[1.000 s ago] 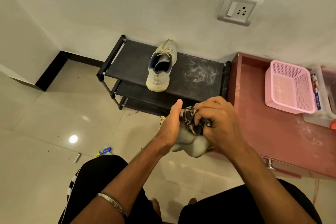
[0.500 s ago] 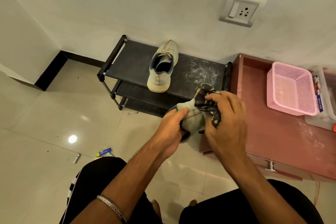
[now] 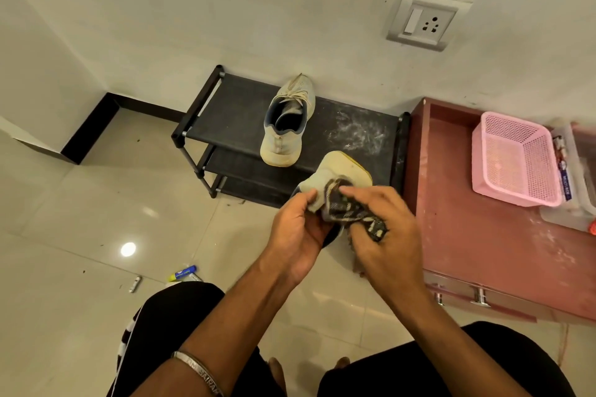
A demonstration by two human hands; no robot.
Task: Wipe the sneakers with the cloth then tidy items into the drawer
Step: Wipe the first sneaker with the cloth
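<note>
My left hand (image 3: 298, 232) grips a pale sneaker (image 3: 338, 167) in mid-air, its yellowish sole turned away from me. My right hand (image 3: 383, 235) presses a dark patterned cloth (image 3: 351, 209) against the sneaker's side. A second pale sneaker (image 3: 285, 126) stands upright on the top shelf of the black shoe rack (image 3: 232, 113), toe toward the wall. To the right is a reddish drawer unit (image 3: 477, 235) with metal handles (image 3: 480, 295) on its front; the drawer looks closed.
A pink mesh basket (image 3: 516, 158) and a clear plastic box (image 3: 577, 177) sit on the reddish top. On the tiled floor to the left lie a blue-and-yellow marker (image 3: 183, 272) and a small silver item (image 3: 135, 284). Dusty marks cover the rack's right half. My knees fill the bottom.
The held sneaker has been turned and raised, so its sole now faces away from me. My right hand with the cloth has slid along the shoe's side.
</note>
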